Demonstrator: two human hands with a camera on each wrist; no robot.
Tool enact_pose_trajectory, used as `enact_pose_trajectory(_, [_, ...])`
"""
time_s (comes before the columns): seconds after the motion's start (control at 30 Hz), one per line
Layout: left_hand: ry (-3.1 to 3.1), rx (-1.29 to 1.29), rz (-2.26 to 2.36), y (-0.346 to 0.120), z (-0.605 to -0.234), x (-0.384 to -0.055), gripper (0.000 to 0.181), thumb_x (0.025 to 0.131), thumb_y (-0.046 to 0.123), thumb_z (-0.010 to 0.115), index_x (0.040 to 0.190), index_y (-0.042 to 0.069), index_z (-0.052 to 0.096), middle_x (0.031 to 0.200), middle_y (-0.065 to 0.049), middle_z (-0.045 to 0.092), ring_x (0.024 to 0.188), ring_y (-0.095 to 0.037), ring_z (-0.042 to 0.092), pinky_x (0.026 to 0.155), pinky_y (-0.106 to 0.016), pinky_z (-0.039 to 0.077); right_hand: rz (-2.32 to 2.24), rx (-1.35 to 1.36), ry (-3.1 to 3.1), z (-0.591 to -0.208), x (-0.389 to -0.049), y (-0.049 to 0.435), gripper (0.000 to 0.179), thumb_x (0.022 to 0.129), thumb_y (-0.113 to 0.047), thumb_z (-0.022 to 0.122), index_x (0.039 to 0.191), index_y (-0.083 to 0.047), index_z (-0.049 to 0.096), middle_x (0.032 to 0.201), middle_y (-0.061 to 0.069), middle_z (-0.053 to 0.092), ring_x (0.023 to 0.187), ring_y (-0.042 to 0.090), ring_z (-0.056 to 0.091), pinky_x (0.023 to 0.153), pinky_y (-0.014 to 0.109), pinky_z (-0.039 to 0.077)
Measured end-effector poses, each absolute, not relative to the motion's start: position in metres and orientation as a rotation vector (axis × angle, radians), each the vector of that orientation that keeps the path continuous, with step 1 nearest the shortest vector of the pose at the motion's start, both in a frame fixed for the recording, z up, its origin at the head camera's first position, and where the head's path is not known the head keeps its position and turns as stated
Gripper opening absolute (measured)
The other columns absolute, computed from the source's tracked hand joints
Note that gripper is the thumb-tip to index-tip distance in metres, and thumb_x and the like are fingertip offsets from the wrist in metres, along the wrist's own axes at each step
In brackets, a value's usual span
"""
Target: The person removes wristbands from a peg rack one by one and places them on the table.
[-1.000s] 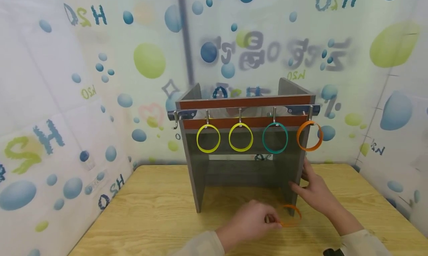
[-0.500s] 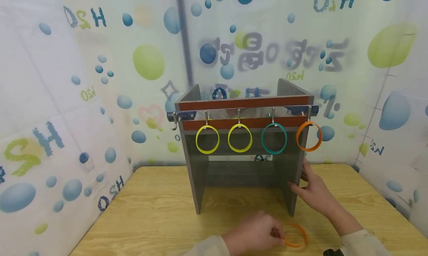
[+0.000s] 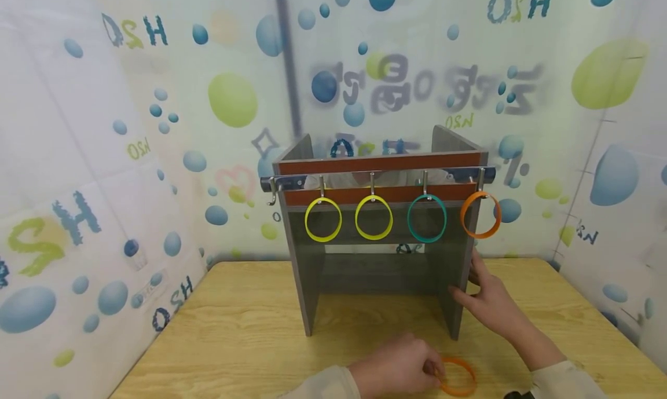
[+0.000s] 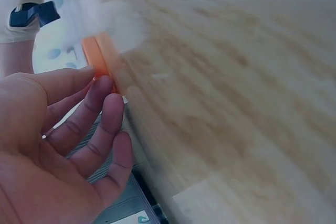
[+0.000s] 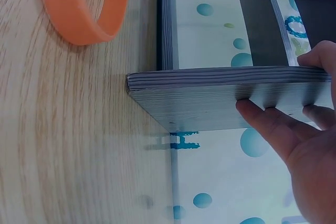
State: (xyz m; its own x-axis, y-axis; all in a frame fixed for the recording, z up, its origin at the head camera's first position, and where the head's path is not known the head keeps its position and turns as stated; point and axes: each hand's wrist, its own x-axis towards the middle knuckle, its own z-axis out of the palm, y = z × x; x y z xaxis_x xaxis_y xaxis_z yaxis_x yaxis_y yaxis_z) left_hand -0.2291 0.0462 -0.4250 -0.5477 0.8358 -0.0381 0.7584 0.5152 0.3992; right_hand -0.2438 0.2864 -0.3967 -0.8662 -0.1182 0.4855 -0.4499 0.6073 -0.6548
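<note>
My left hand [image 3: 398,364] pinches the edge of an orange ring [image 3: 473,377] low over the table's front, near the foot of the grey stand's right panel. Thumb and fingertips meet on the ring's band [image 4: 93,53] in the left wrist view. My right hand [image 3: 491,303] grips that right side panel [image 5: 199,100] of the stand, thumb at the front edge and fingertips against the outer face. From hooks on the stand's metal rail [image 3: 359,180] hang two yellow rings [image 3: 323,239], a teal ring [image 3: 427,240] and another orange ring [image 3: 480,235].
At the rail's left end a hook [image 3: 272,193] carries no ring. The stand is on a wooden table [image 3: 239,318] before a patterned wall covering [image 3: 172,208]. A dark wrist device [image 3: 519,394] shows at the right sleeve.
The left hand has drawn the orange ring from beside the panel's foot toward the table's front, then nearly paused. The right hand keeps its place on the panel.
</note>
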Motion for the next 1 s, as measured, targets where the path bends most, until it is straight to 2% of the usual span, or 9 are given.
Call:
enact_pose_trajectory(0.13, [2.548, 1.321, 0.554, 0.045, -0.419, -0.230, 0.013, 0.101, 0.024, 0.075, 0.112, 0.023, 0.083, 0.099, 0.020, 0.080, 0.080, 0.016, 0.064, 0.071, -0.006, 0.049, 1.141, 0.463, -2.438, -0.397, -0.245, 0.286, 0.103, 0.100, -0.008, 0.072, 0.173, -0.021, 0.001, 0.156, 0.037, 0.048, 0.129, 0.062, 0.058, 0.075, 0.042, 0.066])
enact_pose_trajectory(0.33, [2.622, 1.286, 0.736, 0.043, -0.394, -0.232, 0.010, 0.100, 0.024, 0.077, 0.108, 0.021, 0.083, 0.089, 0.018, 0.077, 0.075, 0.014, 0.061, 0.068, -0.008, 0.049, 1.149, 0.469, -2.430, -0.398, -0.245, 0.287, 0.101, 0.099, -0.007, 0.072, 0.173, -0.020, 0.004, 0.155, 0.037, 0.049, 0.128, 0.063, 0.058, 0.074, 0.044, 0.066])
enact_pose_trajectory(0.53, [2.600, 1.096, 1.186, 0.032, -0.362, -0.236, 0.009, 0.099, 0.029, 0.078, 0.105, 0.023, 0.082, 0.086, 0.018, 0.076, 0.067, 0.006, 0.061, 0.065, -0.015, 0.051, 1.128, 0.478, -2.417, -0.400, -0.246, 0.286, 0.102, 0.099, -0.005, 0.071, 0.173, -0.022, 0.003, 0.152, 0.038, 0.051, 0.126, 0.064, 0.059, 0.073, 0.043, 0.066])
enact_pose_trajectory(0.7, [2.592, 0.984, 1.551, 0.013, -0.338, -0.242, 0.016, 0.098, 0.036, 0.079, 0.105, 0.022, 0.081, 0.089, 0.013, 0.077, 0.073, 0.001, 0.064, 0.066, -0.021, 0.053, 1.139, 0.468, -2.418, -0.400, -0.247, 0.284, 0.104, 0.098, -0.005, 0.072, 0.173, -0.024, 0.003, 0.151, 0.038, 0.053, 0.126, 0.063, 0.060, 0.074, 0.043, 0.066])
enact_pose_trajectory(0.87, [2.611, 0.946, 1.719, -0.013, -0.320, -0.248, 0.024, 0.100, 0.037, 0.076, 0.114, 0.018, 0.080, 0.096, 0.002, 0.080, 0.079, -0.008, 0.069, 0.071, -0.025, 0.057, 1.154, 0.473, -2.425, -0.398, -0.246, 0.286, 0.107, 0.097, -0.005, 0.074, 0.173, -0.022, 0.001, 0.152, 0.038, 0.052, 0.127, 0.062, 0.060, 0.073, 0.040, 0.066])
enact_pose_trajectory(1.0, [2.541, 0.852, 1.860, -0.035, -0.313, -0.253, 0.028, 0.100, 0.037, 0.077, 0.122, 0.020, 0.077, 0.101, -0.004, 0.080, 0.082, -0.021, 0.073, 0.080, -0.031, 0.060, 1.156, 0.484, -2.419, -0.398, -0.246, 0.287, 0.106, 0.098, -0.005, 0.072, 0.173, -0.023, 0.000, 0.152, 0.038, 0.052, 0.127, 0.063, 0.060, 0.072, 0.035, 0.065])
